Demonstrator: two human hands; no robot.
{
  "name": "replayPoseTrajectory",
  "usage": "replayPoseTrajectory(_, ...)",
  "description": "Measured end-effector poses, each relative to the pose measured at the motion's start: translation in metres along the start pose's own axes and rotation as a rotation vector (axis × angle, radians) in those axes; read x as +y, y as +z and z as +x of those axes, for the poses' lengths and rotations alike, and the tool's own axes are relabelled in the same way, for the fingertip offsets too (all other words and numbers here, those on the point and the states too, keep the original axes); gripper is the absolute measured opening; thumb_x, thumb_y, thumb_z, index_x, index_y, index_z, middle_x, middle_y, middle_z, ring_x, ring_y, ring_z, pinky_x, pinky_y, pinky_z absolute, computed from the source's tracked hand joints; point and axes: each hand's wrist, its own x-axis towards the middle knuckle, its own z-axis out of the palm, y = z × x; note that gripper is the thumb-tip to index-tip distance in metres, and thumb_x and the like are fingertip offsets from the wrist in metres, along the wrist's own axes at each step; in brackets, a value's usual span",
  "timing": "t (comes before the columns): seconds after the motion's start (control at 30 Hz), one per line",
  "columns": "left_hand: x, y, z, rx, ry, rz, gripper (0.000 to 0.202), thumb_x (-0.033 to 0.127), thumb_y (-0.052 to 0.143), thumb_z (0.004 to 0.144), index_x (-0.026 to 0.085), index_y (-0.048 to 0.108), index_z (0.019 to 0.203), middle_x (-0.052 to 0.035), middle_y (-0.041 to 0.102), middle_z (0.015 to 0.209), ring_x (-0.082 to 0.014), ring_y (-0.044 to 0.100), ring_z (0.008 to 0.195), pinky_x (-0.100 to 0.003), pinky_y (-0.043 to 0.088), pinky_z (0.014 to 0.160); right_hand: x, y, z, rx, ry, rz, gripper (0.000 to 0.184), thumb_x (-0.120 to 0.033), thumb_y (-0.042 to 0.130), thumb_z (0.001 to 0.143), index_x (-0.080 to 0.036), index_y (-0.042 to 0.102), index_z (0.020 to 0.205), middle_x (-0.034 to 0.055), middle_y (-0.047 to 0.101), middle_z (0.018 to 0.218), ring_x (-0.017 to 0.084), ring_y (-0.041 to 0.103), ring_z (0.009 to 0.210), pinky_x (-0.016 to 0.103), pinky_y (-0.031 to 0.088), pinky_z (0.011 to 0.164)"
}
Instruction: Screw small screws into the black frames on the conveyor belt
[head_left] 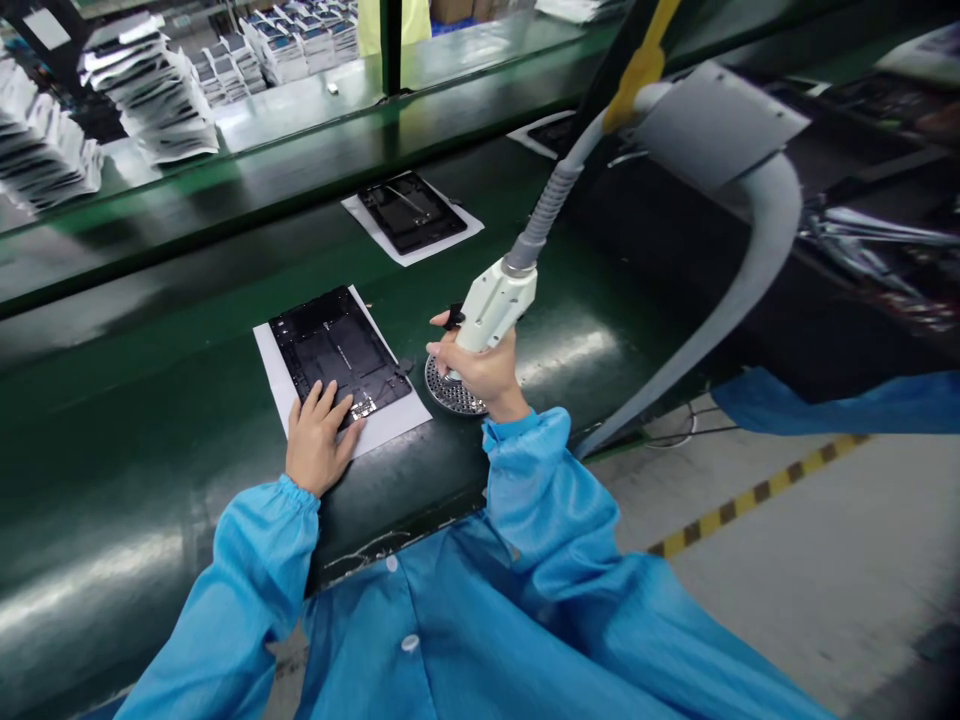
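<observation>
My left hand (322, 438) rests with its fingers stretched out on the lower edge of an opened black tablet housing (330, 350). That housing lies on a white sheet (401, 425), its inner parts facing up. In my right hand (487, 372) is a pale electric screwdriver (487, 305), gripped near its lower end, with a grey cable sleeve rising from its top. Its tip is hidden by my fingers, above a round metal dish (442, 392) with a pattern of small holes, just right of the tablet housing. Whether a screw sits on the tip I cannot tell.
Another black tablet housing (411, 212) lies on white paper farther back on the green bench (187, 400). Stacks of white-wrapped pieces (154, 95) stand on the shelf behind. A thick grey hose (750, 270) with a flat grey plate (720, 125) arches on the right.
</observation>
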Motion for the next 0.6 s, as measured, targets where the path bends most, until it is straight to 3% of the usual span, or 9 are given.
replayPoseTrajectory(0.2,0.006,-0.001,-0.001,-0.017,-0.027,-0.020,0.042,0.044,0.051,0.092,0.018,0.062,0.123,-0.0140,0.049,0.143,-0.0328,0.036,0.138,-0.056,0.031,0.110,-0.012,0.007,-0.006,0.007,-0.076,0.075,0.023,-0.022,0.071,0.066,-0.023,0.062,0.087,-0.0087,0.055,0.045,0.012,0.050,0.037,0.030,0.045,0.044)
replayPoseTrajectory(0.47,0.011,-0.003,-0.001,-0.095,-0.011,-0.044,0.049,0.054,0.053,0.088,0.023,0.062,0.125,-0.0128,0.045,0.146,-0.0355,0.032,0.139,-0.057,0.028,0.109,-0.007,0.080,-0.021,-0.257,0.022,0.116,0.027,-0.032,0.072,0.069,-0.021,0.060,0.090,-0.0076,0.055,0.049,0.011,0.052,0.040,0.029,0.048,0.047)
replayPoseTrajectory(0.6,0.012,-0.002,-0.001,-0.128,0.008,-0.067,0.049,0.054,0.050,0.089,0.023,0.061,0.126,-0.0121,0.045,0.146,-0.0357,0.030,0.140,-0.057,0.027,0.109,0.002,0.096,-0.025,-0.293,0.050,0.086,0.026,-0.029,0.070,0.068,-0.020,0.060,0.090,-0.0077,0.054,0.050,0.010,0.051,0.040,0.027,0.047,0.045)
